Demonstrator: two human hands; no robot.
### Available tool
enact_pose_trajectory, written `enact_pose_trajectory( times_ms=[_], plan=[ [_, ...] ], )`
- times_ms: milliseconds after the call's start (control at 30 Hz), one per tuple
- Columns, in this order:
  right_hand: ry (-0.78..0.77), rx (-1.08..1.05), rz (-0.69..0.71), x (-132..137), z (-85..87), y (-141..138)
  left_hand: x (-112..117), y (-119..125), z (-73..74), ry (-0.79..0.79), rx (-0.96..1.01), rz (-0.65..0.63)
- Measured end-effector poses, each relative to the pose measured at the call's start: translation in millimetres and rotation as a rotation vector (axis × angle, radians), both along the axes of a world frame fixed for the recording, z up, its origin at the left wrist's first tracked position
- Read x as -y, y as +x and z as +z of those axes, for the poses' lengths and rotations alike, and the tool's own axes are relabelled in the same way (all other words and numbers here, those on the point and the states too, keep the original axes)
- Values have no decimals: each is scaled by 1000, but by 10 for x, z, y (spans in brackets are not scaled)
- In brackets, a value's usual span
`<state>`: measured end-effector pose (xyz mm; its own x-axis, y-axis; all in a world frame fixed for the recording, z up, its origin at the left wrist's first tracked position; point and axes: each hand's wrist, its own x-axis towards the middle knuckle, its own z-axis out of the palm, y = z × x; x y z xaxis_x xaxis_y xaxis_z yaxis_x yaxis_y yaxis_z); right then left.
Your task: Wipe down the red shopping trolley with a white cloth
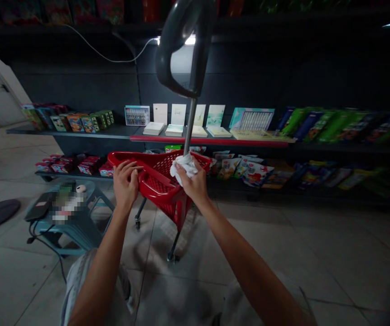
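Observation:
A small red plastic shopping cart [161,192] on dark legs with casters stands in front of me. From its far side a metal pole [190,124] rises to a dark grey loop handle [199,54]. My left hand [126,180] is on the cart's left rim, fingers bent over the edge. In my right hand [195,180] is a crumpled white cloth [185,166], closed between thumb and fingers. The cloth is pressed at the rim by the foot of the pole, hiding the spot beneath it.
A blue-grey plastic stool [93,203] at left bears a dark device with cables and a pixelated patch. Behind the cart, a shelf [113,131] holds books, boxes and bagged goods. Snack packs [256,173] line the lower shelf. A round dark base [1,215] stands on the tiled floor.

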<state>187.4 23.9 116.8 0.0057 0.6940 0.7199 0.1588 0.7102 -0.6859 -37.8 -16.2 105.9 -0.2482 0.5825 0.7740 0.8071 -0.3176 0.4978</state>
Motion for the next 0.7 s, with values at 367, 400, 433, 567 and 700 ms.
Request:
enact_pose_trajectory(
  times_ms=[367,400,433,567,700],
  plan=[
    [-29,282,110,-5,-429,-371,429,534,290,-265,-331,57],
    [-18,321,107,-21,-436,-386,410,525,283,-296,-363,117],
    [-6,362,103,-33,-440,-397,383,498,276,-315,-379,168],
    [39,503,89,-70,-455,-420,257,277,251,-312,-347,290],
    [-5,623,58,-231,-566,-362,170,32,232,-280,-289,372]
  ],
)
